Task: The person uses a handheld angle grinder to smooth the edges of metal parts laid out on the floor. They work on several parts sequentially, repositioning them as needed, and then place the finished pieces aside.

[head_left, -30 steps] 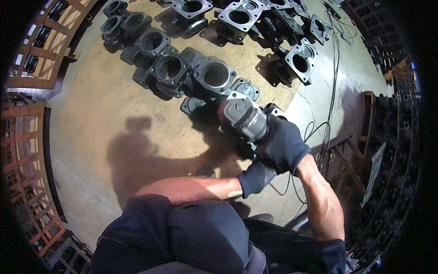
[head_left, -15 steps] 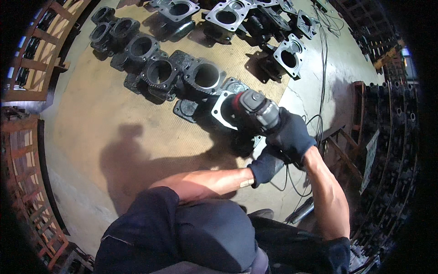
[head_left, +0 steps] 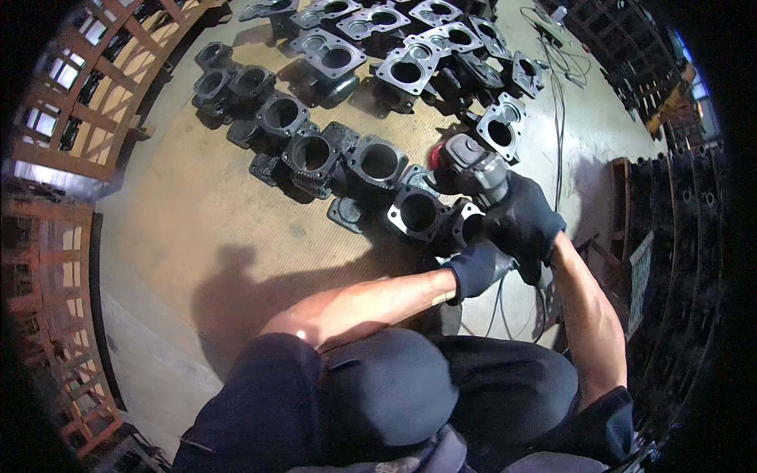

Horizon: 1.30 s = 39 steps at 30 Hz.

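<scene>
My gloved right hand (head_left: 524, 217) is closed round a grey angle grinder (head_left: 478, 167) with a red part by its head. The grinder is raised over the near end of a row of castings, and its disc is hard to make out. Below it, my gloved left hand (head_left: 478, 270) is closed at the grinder's rear end, with its fingertips partly hidden. Under the grinder stands a dark metal casting with a bright flange (head_left: 415, 211) round a large bore. Next to it a smaller bright flange (head_left: 468, 224) is partly covered by my right hand.
Rough dark castings (head_left: 311, 154) run in a row toward the far left. Several castings with bright machined faces (head_left: 408, 69) stand behind. Wooden crates (head_left: 55, 206) line the left, and stacked dark parts (head_left: 670, 229) fill a rack at right. Cables (head_left: 558, 118) cross the floor.
The grinder and both hands have moved slightly right; the grinder has come off the near casting's flange, uncovering its bore. The view has shifted, showing more castings at the back.
</scene>
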Available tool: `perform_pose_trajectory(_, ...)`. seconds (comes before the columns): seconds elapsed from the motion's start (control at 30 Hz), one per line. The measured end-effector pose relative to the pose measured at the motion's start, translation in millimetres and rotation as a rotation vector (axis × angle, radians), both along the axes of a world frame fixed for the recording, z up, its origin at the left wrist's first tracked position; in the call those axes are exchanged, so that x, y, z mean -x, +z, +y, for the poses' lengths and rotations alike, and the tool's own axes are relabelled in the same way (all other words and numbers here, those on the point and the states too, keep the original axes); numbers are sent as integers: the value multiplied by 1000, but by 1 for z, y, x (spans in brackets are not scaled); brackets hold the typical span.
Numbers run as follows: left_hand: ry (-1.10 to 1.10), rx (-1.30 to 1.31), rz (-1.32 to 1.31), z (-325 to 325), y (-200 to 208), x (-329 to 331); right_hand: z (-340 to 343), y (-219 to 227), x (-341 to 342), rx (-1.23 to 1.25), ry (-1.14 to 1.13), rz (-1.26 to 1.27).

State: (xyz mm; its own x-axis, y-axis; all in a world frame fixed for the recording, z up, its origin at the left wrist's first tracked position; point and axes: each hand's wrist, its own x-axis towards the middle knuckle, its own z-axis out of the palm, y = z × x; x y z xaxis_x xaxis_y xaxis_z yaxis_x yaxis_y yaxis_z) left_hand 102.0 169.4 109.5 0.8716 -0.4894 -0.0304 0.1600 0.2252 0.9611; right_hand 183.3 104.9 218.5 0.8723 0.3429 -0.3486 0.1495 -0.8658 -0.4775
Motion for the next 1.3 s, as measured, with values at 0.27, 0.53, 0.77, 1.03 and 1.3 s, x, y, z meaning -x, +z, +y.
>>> perform_pose_trajectory(0.27, 181, -138, 387, 61, 16, 5, 37, -60, -35, 8, 71, 76)
perform_pose_trajectory(0.53, 289, 178, 365, 75, 22, 9, 83, -50, -78, 128, 299, -3)
perform_pose_trajectory(0.77, 208, 188, 300, 65, 8, -2, 87, -61, -85, 75, 351, 10)
perform_pose_trajectory(1.03, 159, 49, 356, 52, -28, -26, 70, -52, -73, 135, 184, 33)
perform_pose_trajectory(1.3, 351, -358, -172, 70, -45, -38, 114, -57, -79, 214, 242, 0)
